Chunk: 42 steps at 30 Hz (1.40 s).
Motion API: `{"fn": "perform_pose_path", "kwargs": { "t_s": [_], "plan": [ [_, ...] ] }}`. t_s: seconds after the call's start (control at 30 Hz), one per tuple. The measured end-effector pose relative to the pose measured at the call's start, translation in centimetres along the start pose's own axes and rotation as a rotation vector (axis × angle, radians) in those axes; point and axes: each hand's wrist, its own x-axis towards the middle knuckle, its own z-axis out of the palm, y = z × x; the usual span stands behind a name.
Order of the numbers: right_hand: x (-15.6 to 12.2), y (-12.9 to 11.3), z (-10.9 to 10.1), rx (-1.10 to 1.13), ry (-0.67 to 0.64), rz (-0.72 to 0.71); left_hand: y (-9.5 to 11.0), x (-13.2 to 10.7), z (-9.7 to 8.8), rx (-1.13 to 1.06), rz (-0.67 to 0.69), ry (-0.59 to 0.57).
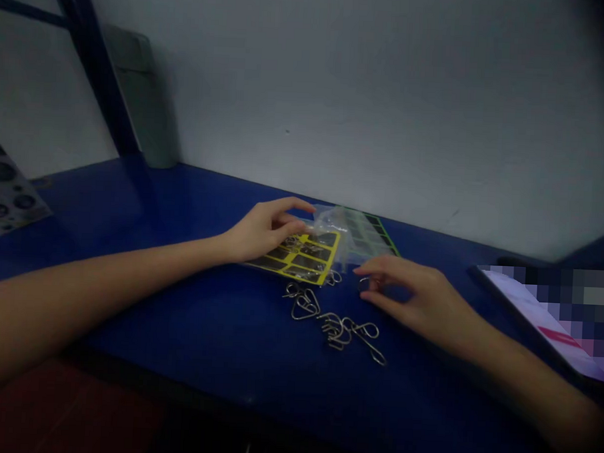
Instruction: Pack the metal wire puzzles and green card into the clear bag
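My left hand rests over a yellow-framed card, and its fingertips reach the edge of a clear plastic bag. I cannot tell whether they grip the bag. A green-framed card shows through the plastic. My right hand hovers to the right of the card, with a small bent wire piece between its fingers. Tangled metal wire puzzles lie in front of the card, and another wire loop sits close by, a little apart from my hands.
All of this lies on a blue tabletop against a white wall. A dark blue upright post stands at back left with a grey-green object behind it. A printed sheet lies far left, and a partly blurred tablet lies right.
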Motion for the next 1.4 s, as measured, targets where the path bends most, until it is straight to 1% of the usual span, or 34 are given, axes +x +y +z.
{"fn": "perform_pose_path", "kwargs": {
  "t_s": [0.1,0.2,0.37,0.43,0.5,0.57,0.67,0.73,0.8,0.87,0.97,1.07,1.13,1.2,1.27,1.33,1.4],
  "plan": [
    [-0.2,-0.3,-0.3,-0.092,0.026,-0.106,0.0,0.0,0.0,0.003,-0.001,-0.007],
    [-0.4,-0.2,-0.6,-0.178,0.05,-0.155,0.0,0.0,0.0,0.002,0.004,0.0],
    [-0.7,0.4,-0.8,-0.284,0.007,-0.155,0.1,-0.1,0.1,0.014,-0.01,-0.002],
    [-0.7,0.2,-0.8,-0.325,0.025,-0.158,0.2,-0.1,0.1,0.026,-0.008,-0.002],
    [-0.5,-0.3,-0.9,-0.367,0.113,-0.179,0.3,-0.1,0.1,0.032,-0.005,0.001],
    [-0.3,-1.0,-0.9,-0.388,0.249,-0.178,0.5,-0.1,0.1,0.021,-0.002,0.004],
    [-0.2,-2.0,-0.8,-0.369,0.421,-0.087,0.8,-0.2,0.3,-0.007,-0.003,-0.006],
    [-0.3,-2.5,-0.5,-0.354,0.478,-0.033,1.1,-0.3,0.5,-0.037,-0.001,-0.02],
    [-0.5,-2.8,-0.2,-0.336,0.483,-0.042,1.5,-0.5,0.6,-0.079,-0.001,-0.04],
    [-0.5,-3.0,0.2,-0.313,0.442,-0.091,1.9,-0.6,0.8,-0.134,-0.006,-0.058],
    [-0.1,-3.1,0.8,-0.271,0.325,-0.182,2.3,-0.8,1.0,-0.193,-0.011,-0.081],
    [0.3,-3.0,1.0,-0.218,0.19,-0.26,2.4,-0.8,1.0,-0.2,0.0,-0.085],
    [0.4,-2.8,0.7,-0.208,0.161,-0.269,2.1,-0.7,0.9,-0.187,0.001,-0.078],
    [0.3,-2.5,0.3,-0.219,0.19,-0.252,1.8,-0.5,0.8,-0.167,-0.006,-0.054],
    [0.1,-2.1,-0.2,-0.232,0.255,-0.203,1.4,-0.4,0.6,-0.137,-0.012,-0.021],
    [-0.1,-1.7,-0.5,-0.233,0.326,-0.113,1.1,-0.2,0.5,-0.118,-0.017,0.013],
    [0.0,-1.2,-0.5,-0.199,0.382,0.021,0.9,-0.2,0.4,-0.12,-0.017,0.05]
  ]
}}
